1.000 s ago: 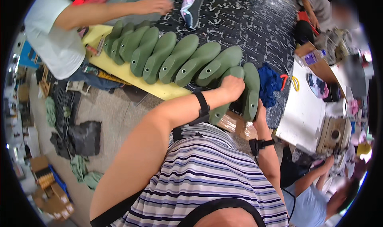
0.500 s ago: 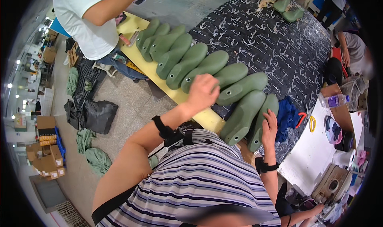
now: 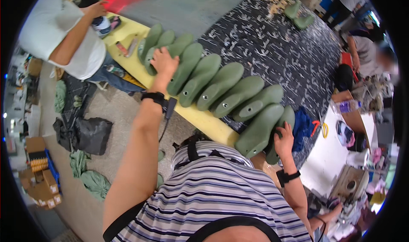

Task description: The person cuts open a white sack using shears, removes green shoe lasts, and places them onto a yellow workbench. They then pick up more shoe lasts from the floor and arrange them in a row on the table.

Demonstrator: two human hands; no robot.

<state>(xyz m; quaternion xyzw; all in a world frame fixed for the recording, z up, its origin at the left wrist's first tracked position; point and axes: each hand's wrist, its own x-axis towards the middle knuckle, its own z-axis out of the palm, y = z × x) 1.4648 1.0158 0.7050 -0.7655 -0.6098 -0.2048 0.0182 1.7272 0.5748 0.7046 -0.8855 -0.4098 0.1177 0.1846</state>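
Note:
A row of dark green shoe lasts (image 3: 232,78) lies side by side along a long yellow board (image 3: 206,125), each with a small hole near its heel. My left hand (image 3: 164,61) reaches to the far left part of the row. Its bent fingers are over the heel end of one last, and they hide part of it. At the near right end, my right hand (image 3: 284,142) has its fingers round the edge of the outermost last (image 3: 272,154). A larger last (image 3: 260,129) lies right beside that one.
A person in a white shirt (image 3: 64,33) works at the board's left end, near a red-handled tool (image 3: 122,48). Black patterned sheeting (image 3: 264,42) lies beyond the row. Blue cloth (image 3: 301,129) and a white table (image 3: 319,167) are to the right. Dark bags (image 3: 91,135) lie on the floor.
My left hand has moved left along the row, from the middle lasts to the far ones. My right hand has stayed at the end last, its fingers now closer round it. The view has shifted slightly.

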